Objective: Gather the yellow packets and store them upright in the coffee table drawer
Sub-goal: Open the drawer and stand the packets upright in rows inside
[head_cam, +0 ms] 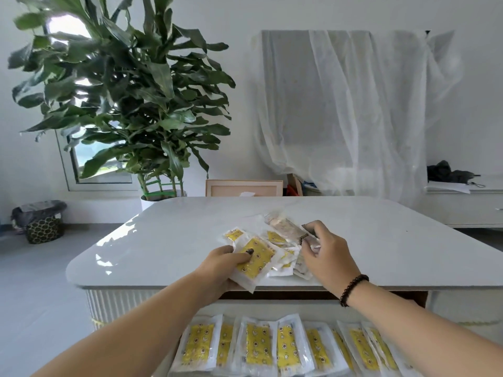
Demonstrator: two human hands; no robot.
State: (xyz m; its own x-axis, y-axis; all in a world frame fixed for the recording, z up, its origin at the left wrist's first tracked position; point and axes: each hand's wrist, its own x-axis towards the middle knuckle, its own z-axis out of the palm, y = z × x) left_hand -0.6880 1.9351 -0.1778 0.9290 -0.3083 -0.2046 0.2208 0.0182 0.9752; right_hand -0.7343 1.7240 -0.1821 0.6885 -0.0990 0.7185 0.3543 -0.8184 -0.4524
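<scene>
A pale room with white walls holds a large leafy plant [122, 85] in a white pot at the left, a window behind it, and a sheer white cloth [351, 104] draped over something grey at the back; what the cloth covers cannot be made out. A lined waste bin [40, 220] stands on the floor at the far left; a low white cabinet [468, 205] at the right carries a dark bundle too blurred to name.

In front is the white coffee table [163, 240]; its drawer [272, 346] is pulled open below the near edge, and in it a row of yellow packets [258, 344] stands on edge, side by side, leaning slightly; the row's lower ends are cut off by the frame, and the forearms hide its two ends.

On the tabletop lies a loose pile of packets [275, 238], overlapping; some show yellow, some only clear or pale wrapping. The left hand [223, 265] grips one yellow packet [255, 261] at the table's near edge, thumb on top. The right hand [329, 251], with a bead bracelet [353, 289] at the wrist, has curled fingers pinching a pale packet [288, 227] at the pile's right side; its contents are hard to read.
</scene>
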